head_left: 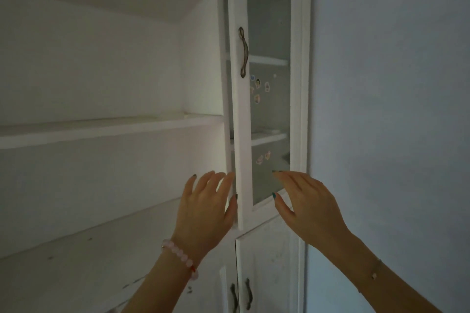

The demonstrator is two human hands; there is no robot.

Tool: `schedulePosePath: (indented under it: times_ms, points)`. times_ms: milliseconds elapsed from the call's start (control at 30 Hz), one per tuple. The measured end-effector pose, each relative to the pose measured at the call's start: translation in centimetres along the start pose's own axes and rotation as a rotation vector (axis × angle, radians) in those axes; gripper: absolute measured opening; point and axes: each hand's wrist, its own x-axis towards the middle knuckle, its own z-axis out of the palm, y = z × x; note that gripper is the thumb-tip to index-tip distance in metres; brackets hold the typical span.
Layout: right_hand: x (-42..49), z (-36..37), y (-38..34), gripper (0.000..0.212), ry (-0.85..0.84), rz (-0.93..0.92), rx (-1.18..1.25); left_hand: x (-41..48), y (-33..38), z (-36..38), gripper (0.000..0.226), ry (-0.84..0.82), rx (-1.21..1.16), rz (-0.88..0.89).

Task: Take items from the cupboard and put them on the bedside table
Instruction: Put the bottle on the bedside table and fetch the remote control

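Note:
A white cupboard fills the view. Its tall glass door point(240, 119) stands slightly ajar, with a dark curved handle point(243, 52) on its frame and small stickers on the pane. My left hand point(204, 207) is raised with fingers spread, its fingertips at the left edge of the door's lower corner. My right hand point(304, 201) hovers open in front of the glass near the lower right corner, holding nothing. Behind the pane, shelves show dimly with a flat pale item point(270, 131) on one. No bedside table is visible.
Open white shelves point(106, 128) run to the left of the door. Below are two lower cupboard doors with dark handles point(241, 296). A plain bluish wall point(386, 109) fills the right side. The scene is dim.

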Motion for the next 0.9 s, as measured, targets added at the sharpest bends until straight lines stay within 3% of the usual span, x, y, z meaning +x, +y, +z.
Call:
schedulePosePath:
  times_ms: [267, 467, 900]
  points:
    - [3.5, 6.2, 4.6, 0.04, -0.023, -0.032, 0.036, 3.0, -1.0, 5.7, 0.045, -0.058, 0.03, -0.025]
    - [7.9, 9.0, 7.7, 0.047, 0.019, -0.143, 0.122, 5.6, -0.9, 7.6, 0.046, -0.062, 0.103, -0.073]
    - [27.0, 10.5, 13.1, 0.039, 0.205, -0.335, 0.226, 14.0, 0.7, 7.2, 0.042, 0.073, 0.307, -0.155]
